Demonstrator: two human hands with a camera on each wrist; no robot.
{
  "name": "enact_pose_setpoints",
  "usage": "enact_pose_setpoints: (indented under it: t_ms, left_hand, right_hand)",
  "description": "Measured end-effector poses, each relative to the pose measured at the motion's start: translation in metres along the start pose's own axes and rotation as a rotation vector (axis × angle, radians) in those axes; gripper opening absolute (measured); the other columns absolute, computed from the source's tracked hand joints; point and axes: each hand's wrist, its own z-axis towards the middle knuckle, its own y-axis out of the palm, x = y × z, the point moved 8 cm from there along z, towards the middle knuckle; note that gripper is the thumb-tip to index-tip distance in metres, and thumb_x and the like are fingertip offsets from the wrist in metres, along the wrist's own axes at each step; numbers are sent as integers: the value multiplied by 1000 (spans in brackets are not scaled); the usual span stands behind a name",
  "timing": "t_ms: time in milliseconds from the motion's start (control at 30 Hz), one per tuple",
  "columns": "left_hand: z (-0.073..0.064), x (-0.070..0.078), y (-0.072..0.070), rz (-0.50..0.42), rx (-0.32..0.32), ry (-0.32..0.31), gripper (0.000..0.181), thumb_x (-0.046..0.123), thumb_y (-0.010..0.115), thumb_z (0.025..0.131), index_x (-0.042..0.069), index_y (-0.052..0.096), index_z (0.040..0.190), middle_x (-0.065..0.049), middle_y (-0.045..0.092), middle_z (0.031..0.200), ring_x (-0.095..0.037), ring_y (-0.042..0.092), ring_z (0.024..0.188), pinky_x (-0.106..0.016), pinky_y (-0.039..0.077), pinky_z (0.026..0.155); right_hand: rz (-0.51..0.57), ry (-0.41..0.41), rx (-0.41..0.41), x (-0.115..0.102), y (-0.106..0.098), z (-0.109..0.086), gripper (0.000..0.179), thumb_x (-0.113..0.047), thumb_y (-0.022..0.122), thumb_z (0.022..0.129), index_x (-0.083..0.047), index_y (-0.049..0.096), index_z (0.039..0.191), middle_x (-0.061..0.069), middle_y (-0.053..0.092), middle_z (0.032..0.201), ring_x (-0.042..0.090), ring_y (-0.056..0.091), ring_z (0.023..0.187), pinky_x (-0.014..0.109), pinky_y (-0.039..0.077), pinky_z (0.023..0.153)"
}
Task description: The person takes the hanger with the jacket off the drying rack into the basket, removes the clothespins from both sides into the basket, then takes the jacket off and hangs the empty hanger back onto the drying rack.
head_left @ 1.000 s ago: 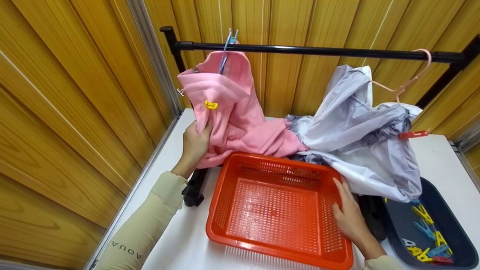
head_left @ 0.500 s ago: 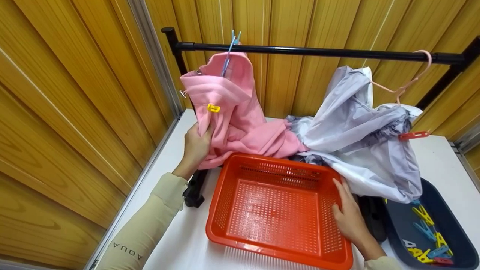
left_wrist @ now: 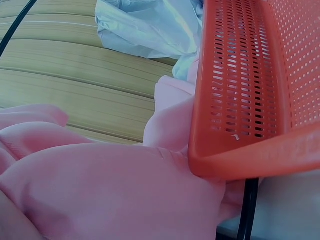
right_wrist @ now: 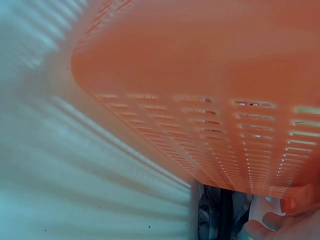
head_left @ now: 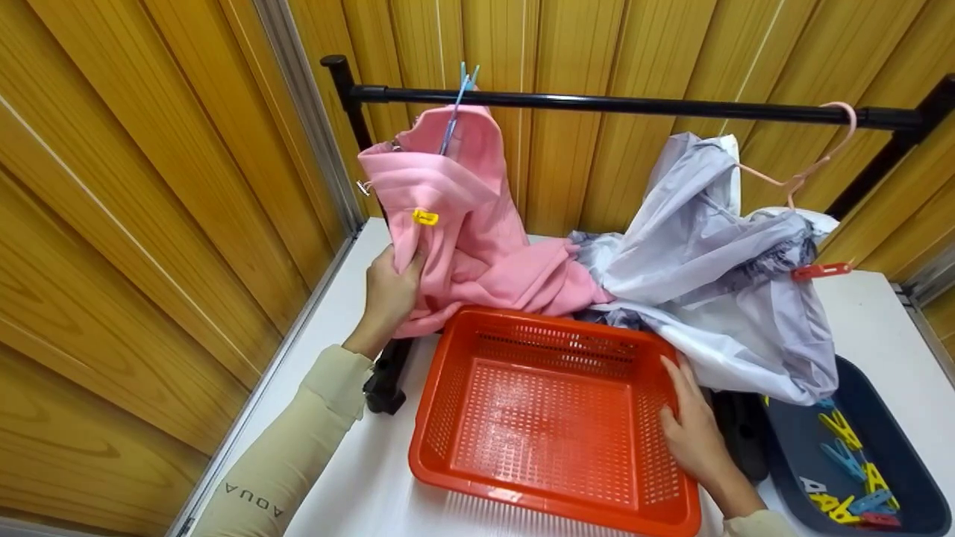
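Note:
In the head view, a pink garment (head_left: 466, 216) with a yellow tag (head_left: 425, 216) hangs from the rail's left end on a thin bluish hanger (head_left: 452, 123), and its lower folds lie behind the basket. My left hand (head_left: 392, 289) grips its left side; the fingertips are hidden in the cloth. An orange perforated basket (head_left: 548, 432) is in front of me with nothing in it. Its right wall is held by my right hand (head_left: 694, 429), thumb inside and the other fingers over the rim. The right wrist view shows the basket's outer side (right_wrist: 200, 60) and part of the right hand (right_wrist: 280, 227).
A black rail (head_left: 634, 106) spans the back. On its right hangs a pink hanger (head_left: 843, 145) with a white-grey garment (head_left: 694, 224) and red clothespin (head_left: 821, 271). Below stands a dark tray (head_left: 921, 462) with several clothespins. Wood-panel walls (head_left: 149, 224) stand behind and left.
The pink garment's waistband and its hanger have shifted slightly right and down, along with my left hand's small movement. My right hand stays on the basket, which has hardly moved.

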Motion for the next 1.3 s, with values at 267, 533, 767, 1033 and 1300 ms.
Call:
enact_pose_setpoints:
  t_ms: [267, 533, 767, 1033, 1300]
  left_hand:
    - [2, 3, -3, -1, 17, 23, 30, 33, 65, 92, 3, 62, 87, -2, 48, 66, -18, 48, 63, -27, 36, 55]
    - [1, 6, -4, 26, 8, 55, 32, 33, 64, 92, 3, 59, 85, -1, 44, 64, -18, 45, 60, -28, 35, 53]
    - [0, 1, -2, 31, -11, 43, 33, 35, 63, 92, 4, 59, 85, -2, 44, 66, -19, 46, 62, -28, 36, 55]
    - [-3, 2, -1, 93, -23, 78, 30, 32, 65, 91, 2, 60, 85, -10, 56, 74, -23, 52, 73, -32, 42, 67]
    - [-5, -4, 3, 95, -52, 83, 30, 31, 65, 91, 2, 61, 89, -10, 57, 75, -23, 52, 70, -30, 41, 63]
  right_hand:
    - [-6, 5, 1, 1, 0, 1, 71, 12, 48, 86, -8, 28, 151, 20, 7, 161, 47, 17, 143, 60, 20, 110]
    - [-10, 16, -12, 1, 0, 1, 71, 12, 47, 86, -8, 28, 151, 21, 7, 161, 48, 16, 143, 64, 20, 110]
    - [-13, 18, -13, 0, 1, 2, 70, 12, 47, 86, -7, 28, 151, 22, 7, 161, 47, 16, 143, 63, 20, 110]
    - [-21, 5, 0, 0, 1, 1, 70, 12, 47, 85, -7, 30, 150, 23, 10, 160, 49, 16, 143, 67, 21, 108]
    - [-13, 5, 7, 0, 1, 1, 69, 12, 47, 84, -7, 31, 149, 23, 9, 160, 49, 17, 142, 65, 21, 109]
